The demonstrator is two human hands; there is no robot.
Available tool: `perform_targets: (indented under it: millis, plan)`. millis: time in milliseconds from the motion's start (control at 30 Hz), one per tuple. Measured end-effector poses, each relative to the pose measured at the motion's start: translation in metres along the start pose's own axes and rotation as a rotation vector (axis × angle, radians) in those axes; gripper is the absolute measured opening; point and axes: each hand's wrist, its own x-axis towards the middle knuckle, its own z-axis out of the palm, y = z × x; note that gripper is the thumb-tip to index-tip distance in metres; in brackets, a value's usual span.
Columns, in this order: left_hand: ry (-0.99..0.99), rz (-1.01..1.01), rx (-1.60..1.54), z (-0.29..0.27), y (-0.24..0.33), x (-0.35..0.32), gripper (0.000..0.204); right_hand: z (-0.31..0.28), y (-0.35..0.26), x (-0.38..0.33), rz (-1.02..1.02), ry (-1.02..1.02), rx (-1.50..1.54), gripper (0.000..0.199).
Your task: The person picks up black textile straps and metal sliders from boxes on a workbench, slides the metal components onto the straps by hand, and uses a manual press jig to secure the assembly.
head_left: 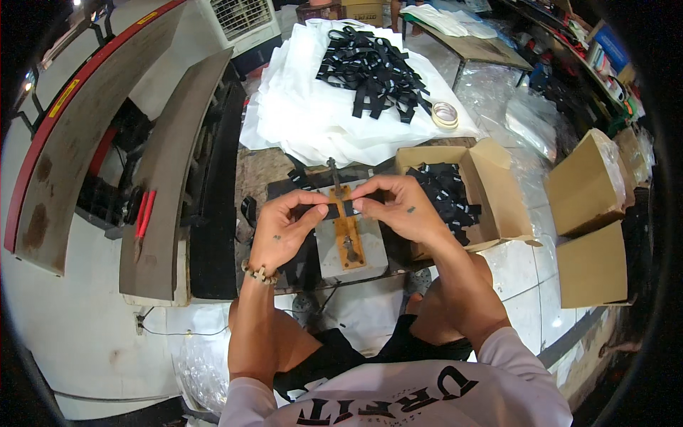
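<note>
A short black fabric strap point(339, 210) is stretched crosswise over a worn yellow metal plate point(351, 245). My left hand point(286, 226) pinches the strap's left end between thumb and fingers. At its other end, my right hand point(404, 208) holds the strap in a similar pinch. The plate is fixed on a pale grey block point(375, 257), and a dark upright metal piece point(333, 172) stands at its far end. Just right of my right hand, an open cardboard box point(491, 213) holds a pile of short black straps point(447, 196).
Beyond the bench, a heap of black straps point(373, 71) lies on white sheeting point(284, 107) with tape rolls point(445, 115) beside it. Red-handled pliers or cutters point(144, 220) rest on a long brown board point(160, 171) to the left. Cardboard boxes point(594, 267) stand at the right.
</note>
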Motion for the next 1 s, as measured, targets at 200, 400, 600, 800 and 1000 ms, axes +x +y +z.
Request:
perform_targets:
  millis: [200,400,600,800,1000]
  plan:
    - [-0.159,-0.091,0.167,-0.056,-0.045,0.009,0.018,-0.060,0.005,-0.003,-0.109,0.086,-0.529,0.017]
    - [0.104,-0.159,0.676,-0.079,-0.100,0.022,0.022,-0.125,0.072,-0.004,0.305,0.034,-0.888,0.028]
    - [0.187,-0.138,0.655,-0.024,-0.140,0.058,0.034,-0.112,0.080,0.001,0.019,0.162,-0.743,0.036]
    - [0.236,-0.236,0.797,-0.016,-0.177,0.088,0.035,-0.075,0.058,0.009,-0.312,0.192,-0.683,0.019]
    - [0.213,-0.045,0.333,-0.067,-0.148,0.082,0.018,-0.057,0.048,0.015,-0.327,0.248,-0.637,0.013]
